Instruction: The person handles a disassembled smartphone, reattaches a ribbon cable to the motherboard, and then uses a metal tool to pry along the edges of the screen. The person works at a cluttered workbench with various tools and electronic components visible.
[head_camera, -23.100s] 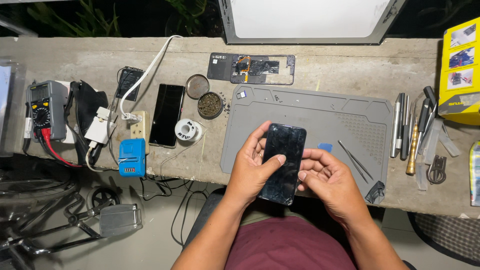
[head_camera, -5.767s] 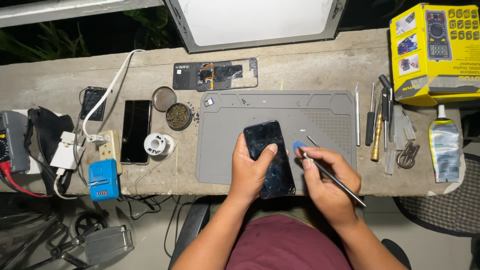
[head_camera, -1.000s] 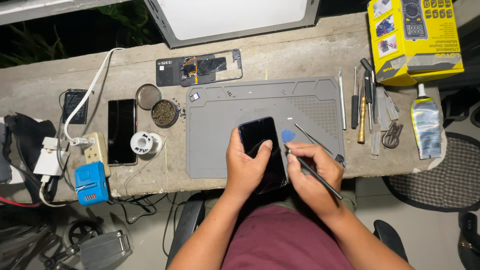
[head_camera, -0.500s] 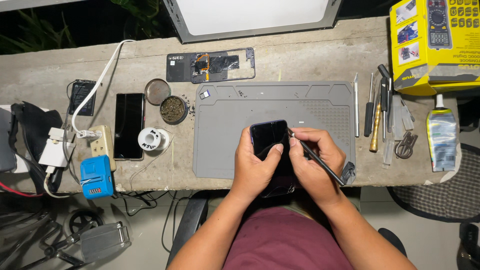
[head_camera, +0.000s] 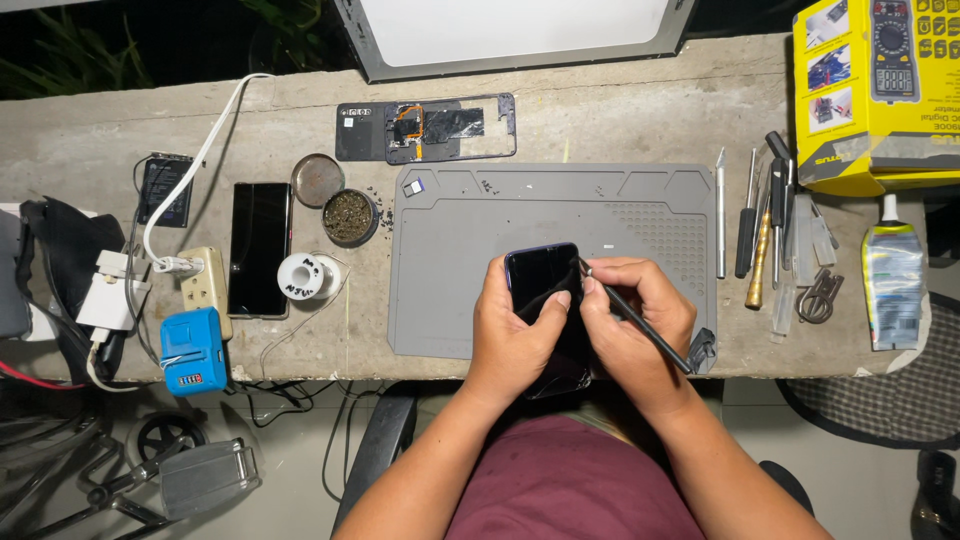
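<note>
Right now the left hand (head_camera: 515, 340) is gripping a dark phone (head_camera: 543, 285) over the near edge of the grey work mat (head_camera: 450, 260), thumb lying across its glass; the right hand (head_camera: 630, 320) is pinching slim black tweezers (head_camera: 640, 325), their tip touching the phone's upper right edge; beyond the mat's far edge a stripped phone frame (head_camera: 430, 128) is lying; right of the mat, hand tools (head_camera: 770, 230) are sitting in a row.

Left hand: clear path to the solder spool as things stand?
Probably not right away: the left hand is wrapped around the dark phone. The solder spool lies to its left on the bench, with only bare grey mat between.
</note>
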